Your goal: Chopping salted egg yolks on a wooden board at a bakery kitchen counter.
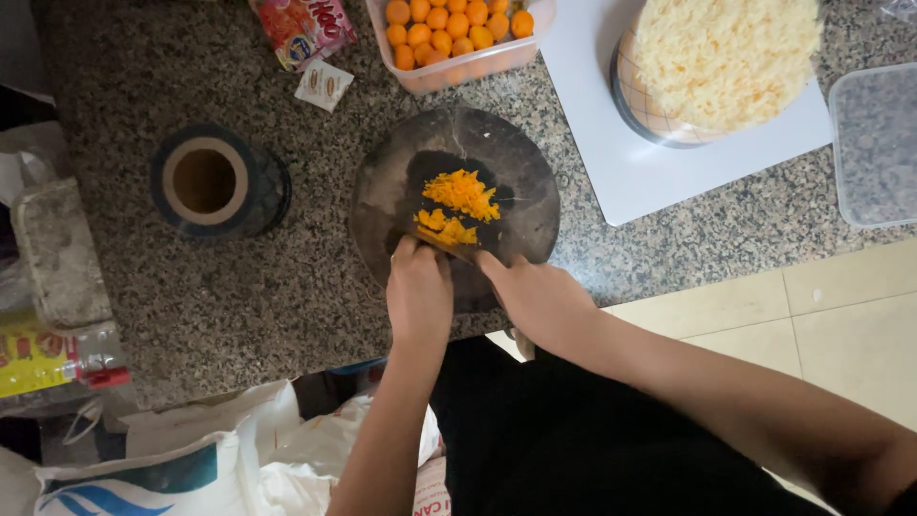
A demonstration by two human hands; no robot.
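At the far left of the speckled stone desk (pixel 239 296) stands a dark roll of tape (pixel 218 183) with a cardboard core. Right of it lies a round dark chopping board (pixel 521 205), with a heap of chopped orange bits (pixel 460 194) in its middle. The left hand (pixel 418 294) presses down at the near edge of the heap, its fingers (pixel 409 253) curled over some orange pieces. Just beside it, the right hand (pixel 543 301) has fingers closed; what they grip I cannot tell. Behind the board sits a clear tub of orange balls (pixel 457 29), and further right a round cake (pixel 718 62) on a white board (pixel 650 177).
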